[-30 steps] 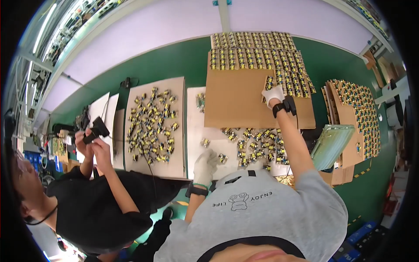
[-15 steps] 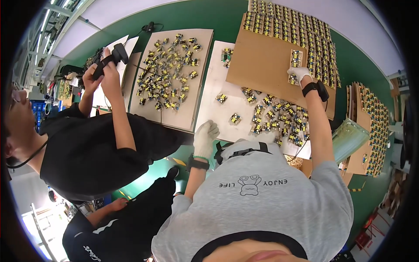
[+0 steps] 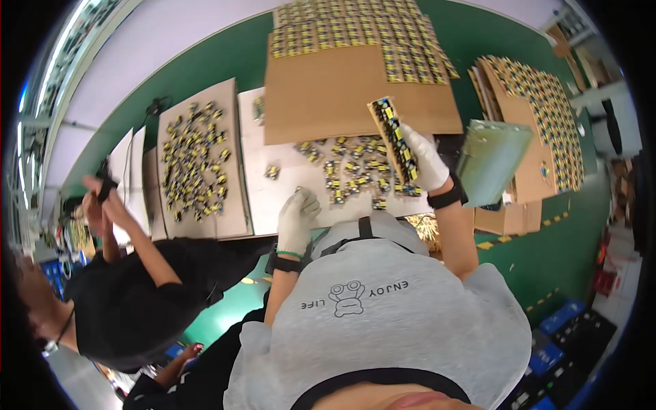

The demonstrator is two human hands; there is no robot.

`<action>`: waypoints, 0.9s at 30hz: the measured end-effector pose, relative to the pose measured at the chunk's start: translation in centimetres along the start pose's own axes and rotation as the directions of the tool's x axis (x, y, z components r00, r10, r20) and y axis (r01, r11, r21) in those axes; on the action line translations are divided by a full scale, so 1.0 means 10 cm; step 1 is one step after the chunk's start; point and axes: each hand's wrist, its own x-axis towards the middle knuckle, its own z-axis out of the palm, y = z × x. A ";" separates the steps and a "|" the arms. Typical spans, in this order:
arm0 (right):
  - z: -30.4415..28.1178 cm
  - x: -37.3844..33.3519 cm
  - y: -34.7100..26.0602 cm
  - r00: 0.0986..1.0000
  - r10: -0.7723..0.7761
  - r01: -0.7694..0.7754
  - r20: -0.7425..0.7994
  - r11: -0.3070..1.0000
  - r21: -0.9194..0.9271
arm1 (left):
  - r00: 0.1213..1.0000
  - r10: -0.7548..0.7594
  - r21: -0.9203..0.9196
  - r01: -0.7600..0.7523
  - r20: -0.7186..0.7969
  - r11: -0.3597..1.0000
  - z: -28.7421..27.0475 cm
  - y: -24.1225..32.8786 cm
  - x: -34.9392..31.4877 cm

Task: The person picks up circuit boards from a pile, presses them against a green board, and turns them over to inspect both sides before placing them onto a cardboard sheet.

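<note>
In my gloved right hand (image 3: 425, 158) is a long circuit board strip (image 3: 394, 140) carrying a row of yellow and black parts. It is tilted above the loose pile of small circuit boards (image 3: 352, 167); my fingers grip its right side. My gloved left hand (image 3: 298, 217) is over the front of the white board (image 3: 263, 208), its fingers curled together. A tiny dark bit shows at its fingertips, but what they hold, if anything, is hidden. One single small circuit board (image 3: 272, 171) lies just beyond that hand, to its left.
Rows of circuit board strips (image 3: 342, 34) cover the far part of a cardboard sheet (image 3: 321, 89). Further left, another pale board (image 3: 231, 102) bears scattered boards, beside a person in black (image 3: 137, 294). A translucent green sheet stack (image 3: 493, 160) and more loaded cardboard (image 3: 526, 130) stand right.
The view has swung right. My right hand has lifted the circuit board strip off the cardboard and brought it nearer. My left hand has reached forward to where a loose small board lay.
</note>
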 end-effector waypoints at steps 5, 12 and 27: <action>-0.16 -0.70 -0.36 0.869 -0.119 -0.085 -0.481 0.921 -0.380 | 0.999 -0.055 0.085 0.055 -0.004 0.995 0.39 -0.09 0.14; -0.77 -1.49 0.20 0.655 -0.587 -0.243 -0.476 0.432 -0.868 | 0.987 -0.106 0.245 0.074 0.119 0.967 0.93 -0.20 0.26; -0.92 -1.28 0.25 0.613 -0.653 -0.199 -0.445 0.417 -0.887 | 0.993 -0.115 0.400 0.092 0.035 0.912 1.23 -0.42 0.32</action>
